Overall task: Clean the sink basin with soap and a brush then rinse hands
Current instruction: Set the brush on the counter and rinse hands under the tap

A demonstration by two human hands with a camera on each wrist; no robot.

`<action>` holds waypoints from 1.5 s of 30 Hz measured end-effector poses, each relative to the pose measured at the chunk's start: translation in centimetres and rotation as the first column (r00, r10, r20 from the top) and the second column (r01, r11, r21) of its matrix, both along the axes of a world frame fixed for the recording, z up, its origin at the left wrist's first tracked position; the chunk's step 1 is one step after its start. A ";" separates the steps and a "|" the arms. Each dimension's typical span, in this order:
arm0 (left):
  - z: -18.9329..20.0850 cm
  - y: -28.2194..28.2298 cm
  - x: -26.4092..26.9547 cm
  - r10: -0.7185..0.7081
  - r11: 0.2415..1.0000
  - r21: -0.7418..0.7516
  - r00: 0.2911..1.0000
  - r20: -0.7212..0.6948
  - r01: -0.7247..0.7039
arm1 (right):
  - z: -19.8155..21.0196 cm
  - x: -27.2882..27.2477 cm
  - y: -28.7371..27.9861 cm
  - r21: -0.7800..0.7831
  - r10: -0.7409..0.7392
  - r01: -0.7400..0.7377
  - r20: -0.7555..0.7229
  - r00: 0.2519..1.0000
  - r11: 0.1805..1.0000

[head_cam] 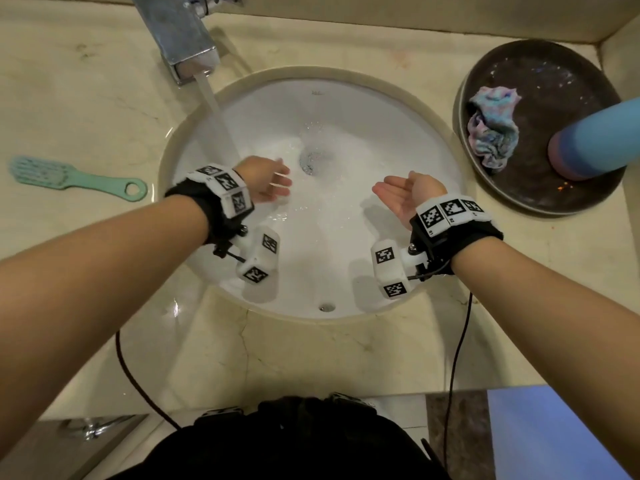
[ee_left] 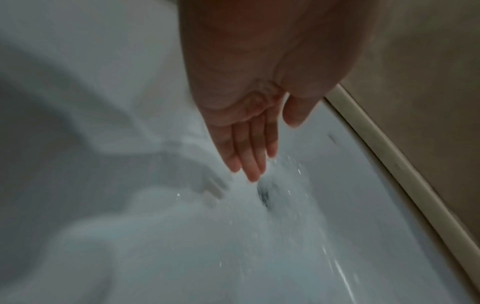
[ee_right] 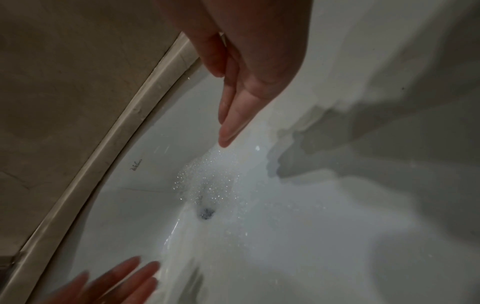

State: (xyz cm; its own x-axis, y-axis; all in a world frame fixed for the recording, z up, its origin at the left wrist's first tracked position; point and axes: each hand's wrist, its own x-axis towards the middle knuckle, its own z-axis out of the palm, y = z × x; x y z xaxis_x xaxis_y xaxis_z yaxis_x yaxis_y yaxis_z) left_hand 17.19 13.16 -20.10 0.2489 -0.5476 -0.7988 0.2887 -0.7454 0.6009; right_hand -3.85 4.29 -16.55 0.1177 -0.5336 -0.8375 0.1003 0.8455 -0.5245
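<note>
Running from the faucet (head_cam: 180,32), a stream of water (head_cam: 216,116) falls into the sink basin (head_cam: 398,140), which is wet and foamy around the drain (head_cam: 311,160). Over the basin, the left hand (head_cam: 265,180) and right hand (head_cam: 405,197) hover apart, fingers straight and loosely spread, holding nothing. Left of the basin, the green brush (head_cam: 69,176) lies on the counter (head_cam: 86,98).
</note>
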 end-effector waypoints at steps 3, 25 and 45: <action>0.4 0.6 3.5 0.275 0.959 -0.061 0.961 -0.006 -0.275 | 0.1 0.2 0.2 0.004 0.018 -0.018 0.004 1.000 1.000; 0.4 -3.0 -4.4 -0.055 0.994 -0.101 0.994 -0.096 0.046 | 0.0 -1.3 -1.4 0.000 0.030 -0.030 0.015 0.999 1.000; 3.3 -0.1 2.9 0.622 0.743 -0.108 0.741 -0.252 -0.661 | 0.5 -1.5 -1.4 -0.019 0.026 -0.026 0.000 1.000 0.999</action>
State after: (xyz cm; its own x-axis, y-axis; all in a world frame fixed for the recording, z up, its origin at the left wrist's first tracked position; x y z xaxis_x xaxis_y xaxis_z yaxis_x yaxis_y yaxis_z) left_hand 20.12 13.10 -16.84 0.4504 -0.4488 -0.7718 0.7784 -0.2259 0.5857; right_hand -5.32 2.92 -16.01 0.1323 -0.5465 -0.8269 0.0790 0.8374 -0.5408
